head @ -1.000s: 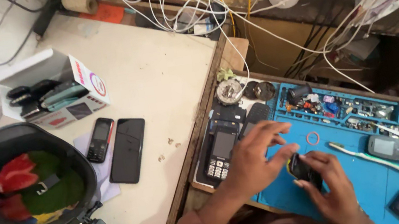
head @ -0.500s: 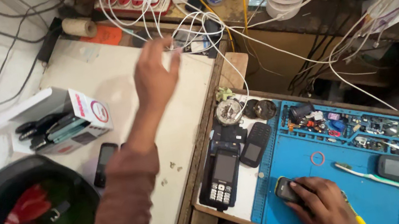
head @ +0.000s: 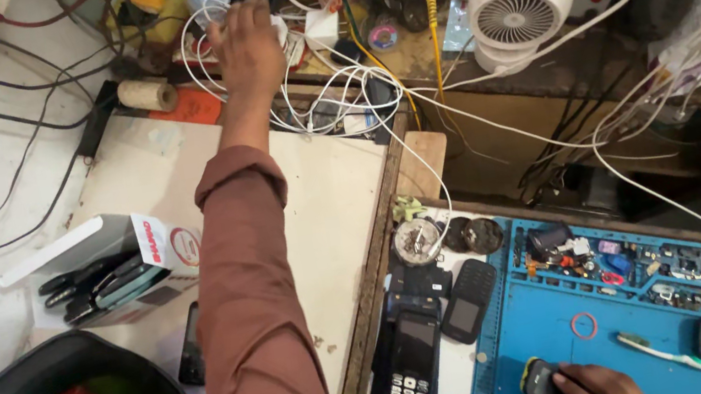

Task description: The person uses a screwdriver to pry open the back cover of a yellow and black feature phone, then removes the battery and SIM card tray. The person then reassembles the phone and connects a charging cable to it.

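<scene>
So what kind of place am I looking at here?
Most likely a mobile phone repair bench. A blue work mat holds small parts, keypad phones lie beside it, and the left hand reaches into tangled white cables while the right hand holds a small phone.

Left arm stretched far, right hand low and near

The sleeved left arm extends to the far side, left hand (head: 246,44) fingers curled; the right hand (head: 593,385) rests palm down, near right.

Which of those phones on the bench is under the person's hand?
The small dark phone on the blue mat's near edge: the right hand rests on it; the others lie untouched.
</scene>
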